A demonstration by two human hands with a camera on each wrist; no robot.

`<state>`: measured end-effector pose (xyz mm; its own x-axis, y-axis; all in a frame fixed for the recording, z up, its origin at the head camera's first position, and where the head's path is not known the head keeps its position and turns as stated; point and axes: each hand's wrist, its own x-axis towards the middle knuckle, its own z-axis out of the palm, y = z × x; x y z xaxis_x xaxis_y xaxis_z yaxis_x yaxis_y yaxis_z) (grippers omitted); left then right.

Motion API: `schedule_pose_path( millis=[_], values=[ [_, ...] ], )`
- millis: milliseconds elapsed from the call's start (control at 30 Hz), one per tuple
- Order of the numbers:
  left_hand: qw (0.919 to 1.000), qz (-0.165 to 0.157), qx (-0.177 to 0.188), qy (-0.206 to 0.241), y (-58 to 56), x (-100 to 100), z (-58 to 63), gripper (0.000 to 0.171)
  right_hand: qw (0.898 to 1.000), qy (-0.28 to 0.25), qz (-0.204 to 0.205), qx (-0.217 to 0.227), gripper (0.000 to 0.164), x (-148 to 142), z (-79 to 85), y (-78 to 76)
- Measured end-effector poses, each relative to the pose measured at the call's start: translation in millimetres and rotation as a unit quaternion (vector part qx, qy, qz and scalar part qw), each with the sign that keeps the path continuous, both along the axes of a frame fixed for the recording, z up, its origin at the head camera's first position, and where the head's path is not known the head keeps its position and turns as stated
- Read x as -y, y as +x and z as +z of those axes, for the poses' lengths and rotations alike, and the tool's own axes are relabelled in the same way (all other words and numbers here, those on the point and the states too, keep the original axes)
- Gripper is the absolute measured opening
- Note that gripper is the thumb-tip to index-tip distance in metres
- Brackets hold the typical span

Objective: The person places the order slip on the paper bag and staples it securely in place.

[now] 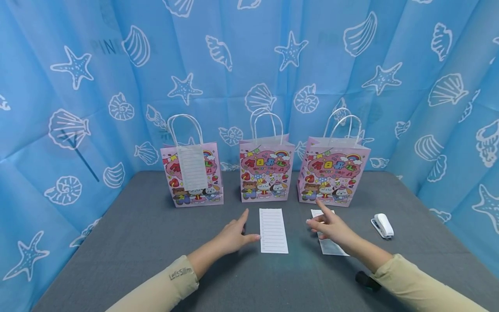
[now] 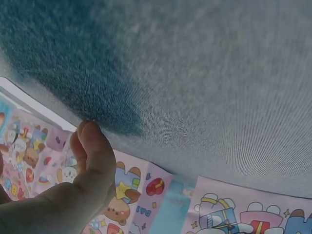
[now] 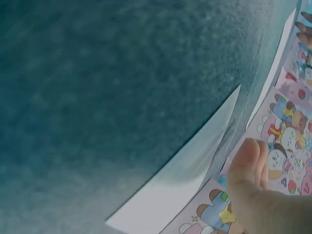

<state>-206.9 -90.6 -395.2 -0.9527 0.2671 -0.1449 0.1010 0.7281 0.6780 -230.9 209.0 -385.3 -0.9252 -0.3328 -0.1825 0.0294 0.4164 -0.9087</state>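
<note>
A lined white paper slip (image 1: 273, 232) lies on the table in the middle. My left hand (image 1: 233, 236) is just to its left, fingers loosely extended, holding nothing; the thumb reaches close to the slip's edge, and contact cannot be told. Over a second slip (image 1: 332, 248) on the right hovers my right hand (image 1: 334, 229), its index finger pointing forward, partly covering the paper. Apart from the paper in the right wrist view, that hand (image 3: 258, 195) grips nothing. A third lined slip (image 1: 192, 167) hangs on the front of the left pink gift bag (image 1: 173, 173), below its handle.
Behind the slips stand a middle gift bag (image 1: 267, 171) and a right gift bag (image 1: 335, 171), both with cartoon prints and upright handles. A white stapler (image 1: 383, 225) lies at right. Near my right sleeve is a black object (image 1: 367, 281). Blue curtains (image 1: 249, 65) surround the grey table.
</note>
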Motion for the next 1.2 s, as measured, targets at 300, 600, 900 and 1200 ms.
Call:
schedule_pose_path(
  millis=[300,600,900,1200],
  values=[
    [0.9998,-0.007,0.014,-0.014,-6.1,-4.1,0.5,0.09,0.997,0.039,0.068,-0.014,0.094,19.6,-0.8,-1.1],
    [0.9983,-0.01,0.05,-0.03,-14.9,-11.2,-0.3,0.094,0.989,0.098,0.097,-0.05,0.099,36.0,-3.9,-9.7],
    [0.9971,-0.02,0.062,-0.04,-23.8,-15.3,-3.9,0.095,0.98,0.145,0.124,-0.055,0.097,49.1,-1.4,-16.7],
    [0.9958,-0.023,0.055,-0.069,-36.8,-18.5,-7.5,0.091,0.967,0.209,0.139,-0.056,0.094,58.9,-4.1,-29.8]
  ],
)
